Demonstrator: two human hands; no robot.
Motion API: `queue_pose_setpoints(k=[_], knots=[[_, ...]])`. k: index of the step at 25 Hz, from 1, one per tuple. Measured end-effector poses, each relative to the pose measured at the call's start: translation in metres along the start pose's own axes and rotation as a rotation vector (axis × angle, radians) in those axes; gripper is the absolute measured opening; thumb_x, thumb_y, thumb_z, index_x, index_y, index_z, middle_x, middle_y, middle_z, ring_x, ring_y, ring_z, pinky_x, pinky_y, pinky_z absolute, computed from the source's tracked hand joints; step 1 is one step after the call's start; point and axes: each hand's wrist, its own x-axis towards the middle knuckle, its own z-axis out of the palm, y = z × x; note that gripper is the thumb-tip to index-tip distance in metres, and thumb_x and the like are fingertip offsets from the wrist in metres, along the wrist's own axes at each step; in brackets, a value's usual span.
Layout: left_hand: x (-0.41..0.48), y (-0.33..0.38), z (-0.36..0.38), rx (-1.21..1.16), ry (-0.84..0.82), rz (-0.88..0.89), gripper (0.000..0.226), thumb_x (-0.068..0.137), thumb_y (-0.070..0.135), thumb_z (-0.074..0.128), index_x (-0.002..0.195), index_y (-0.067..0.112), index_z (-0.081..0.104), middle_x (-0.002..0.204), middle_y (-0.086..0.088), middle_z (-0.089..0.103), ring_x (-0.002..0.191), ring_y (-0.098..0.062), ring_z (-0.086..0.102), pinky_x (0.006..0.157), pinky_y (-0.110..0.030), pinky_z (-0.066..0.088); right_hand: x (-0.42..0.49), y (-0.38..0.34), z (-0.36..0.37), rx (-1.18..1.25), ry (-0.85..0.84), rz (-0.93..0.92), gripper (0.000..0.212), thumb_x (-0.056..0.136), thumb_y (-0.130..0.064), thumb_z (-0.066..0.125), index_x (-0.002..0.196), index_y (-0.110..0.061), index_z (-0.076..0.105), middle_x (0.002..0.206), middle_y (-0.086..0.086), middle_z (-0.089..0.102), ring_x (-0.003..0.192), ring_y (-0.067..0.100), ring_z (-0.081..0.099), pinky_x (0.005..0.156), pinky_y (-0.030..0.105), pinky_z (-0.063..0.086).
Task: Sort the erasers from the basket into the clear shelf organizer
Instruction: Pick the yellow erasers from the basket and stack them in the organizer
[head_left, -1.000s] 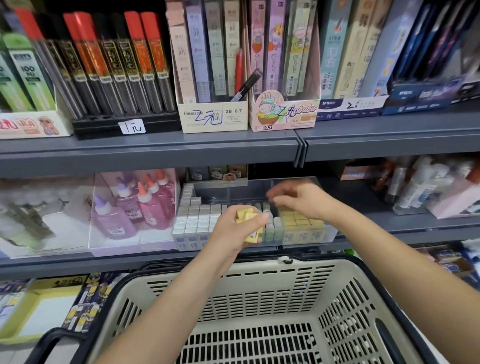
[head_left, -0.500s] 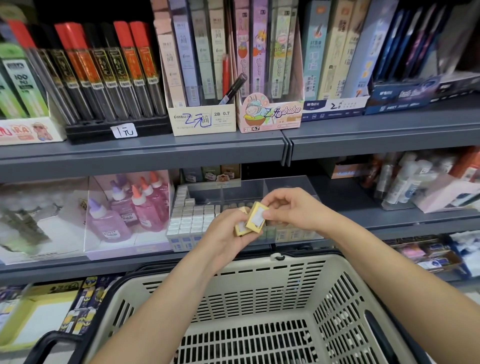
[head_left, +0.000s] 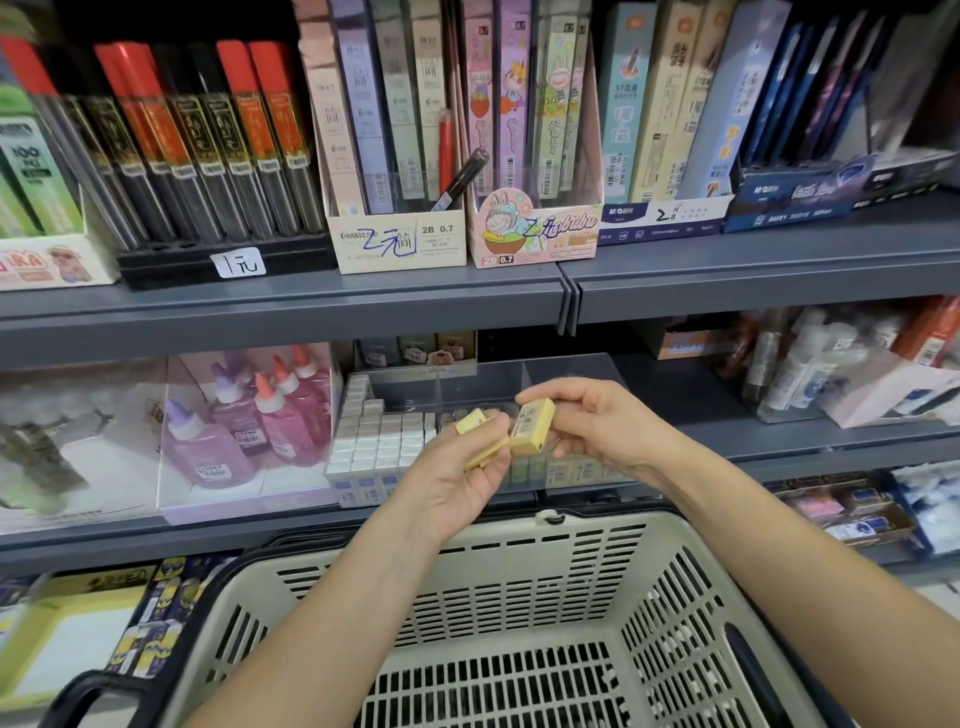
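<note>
My right hand (head_left: 597, 426) pinches one yellow eraser (head_left: 531, 427) with a barcode label, just in front of the clear shelf organizer (head_left: 467, 379). My left hand (head_left: 457, 480) holds a few more yellow erasers (head_left: 475, 422) against its fingers, touching the one in my right hand. Rows of white erasers (head_left: 379, 441) fill the organizer's left part; pale green and yellow ones sit behind my hands, partly hidden. The beige basket (head_left: 519, 540) lies below my forearms; I see no erasers on its visible floor.
Pink and purple glue bottles (head_left: 260, 421) stand in a clear box left of the organizer. Bottles and boxes (head_left: 810, 369) crowd the shelf to the right. The grey upper shelf (head_left: 311, 306) with pencil-lead boxes hangs over the organizer. More stock sits on the lower shelf beside the basket.
My right hand drew back from the organizer's right side to my left hand and took one yellow eraser from the bunch held there. The left hand stayed almost still.
</note>
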Motion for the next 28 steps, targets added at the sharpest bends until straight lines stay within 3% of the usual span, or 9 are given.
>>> queue_pose_setpoints(k=[3,9,13,15,19,22,24,25,28], knots=[[0.000,0.000,0.002,0.028,0.037,0.038,0.030,0.063,0.004,0.071,0.090,0.002,0.060,0.083,-0.014,0.066,0.064,-0.016,0.065,0.047,-0.016,0.051,0.001,0.002,-0.002,0.114,0.027,0.016,0.021,0.089,0.000,0.054,0.102,-0.010,0.067,0.081,0.009,0.072,0.071,0.011,0.068,0.063,0.017,0.055],[-0.004,0.001,0.000,0.069,0.048,-0.030,0.039,0.062,0.013,0.076,0.097,0.000,0.063,0.086,-0.015,0.068,0.071,-0.018,0.067,0.059,-0.022,0.057,-0.001,0.005,-0.007,0.102,0.079,0.016,0.016,0.083,-0.002,0.062,0.096,-0.011,0.065,0.087,0.014,0.073,0.080,0.017,0.071,0.069,0.019,0.056],[0.001,-0.002,0.002,0.027,0.103,0.088,0.027,0.071,-0.001,0.071,0.094,0.002,0.057,0.088,-0.015,0.066,0.071,-0.019,0.069,0.056,-0.022,0.056,-0.003,0.002,-0.007,0.119,0.072,-0.003,0.019,0.087,-0.010,0.059,0.104,-0.015,0.067,0.097,0.010,0.073,0.092,0.022,0.070,0.073,0.020,0.055],[0.005,-0.003,0.003,0.080,0.139,0.193,0.028,0.074,-0.005,0.069,0.094,0.005,0.054,0.095,-0.014,0.064,0.076,-0.019,0.069,0.059,-0.021,0.056,-0.001,-0.001,-0.007,0.137,0.127,0.030,0.024,0.085,-0.011,0.062,0.109,-0.011,0.064,0.096,0.010,0.073,0.089,0.020,0.071,0.069,0.019,0.056],[0.010,-0.009,-0.001,0.352,0.176,0.355,0.035,0.076,-0.003,0.071,0.100,0.014,0.050,0.102,-0.010,0.060,0.090,-0.018,0.064,0.070,-0.021,0.055,0.003,-0.005,-0.006,0.075,0.143,0.319,0.013,0.086,-0.007,0.062,0.098,-0.002,0.065,0.083,0.017,0.073,0.071,0.017,0.072,0.051,0.017,0.055],[0.014,-0.009,-0.001,0.351,0.163,0.360,0.026,0.082,0.000,0.066,0.098,0.012,0.048,0.099,-0.009,0.058,0.084,-0.014,0.065,0.067,-0.019,0.054,0.016,-0.011,-0.011,0.023,0.265,0.232,0.009,0.086,-0.003,0.060,0.094,-0.003,0.064,0.081,0.014,0.073,0.066,0.013,0.071,0.047,0.015,0.052],[0.014,-0.003,-0.002,0.272,0.165,0.308,0.017,0.086,-0.003,0.058,0.095,0.008,0.048,0.101,-0.012,0.057,0.089,-0.017,0.063,0.066,-0.020,0.055,0.034,-0.018,-0.025,-0.144,0.436,0.102,0.013,0.086,-0.002,0.059,0.098,-0.002,0.065,0.083,0.008,0.072,0.060,0.004,0.069,0.048,0.012,0.050],[0.014,0.001,-0.003,0.253,0.163,0.287,0.015,0.087,-0.005,0.054,0.095,0.006,0.048,0.104,-0.014,0.057,0.092,-0.019,0.062,0.066,-0.021,0.055,0.043,-0.022,-0.033,-0.356,0.490,0.084,0.014,0.088,-0.005,0.057,0.099,-0.003,0.065,0.089,0.007,0.071,0.061,0.001,0.067,0.049,0.011,0.047],[0.010,0.009,-0.015,0.263,0.104,0.281,0.018,0.087,-0.004,0.057,0.101,0.004,0.050,0.108,-0.015,0.062,0.092,-0.019,0.068,0.067,-0.021,0.056,0.065,-0.016,-0.051,-1.110,0.418,0.113,0.023,0.095,-0.021,0.048,0.110,-0.016,0.064,0.115,0.008,0.066,0.096,0.019,0.062,0.061,0.017,0.038]])
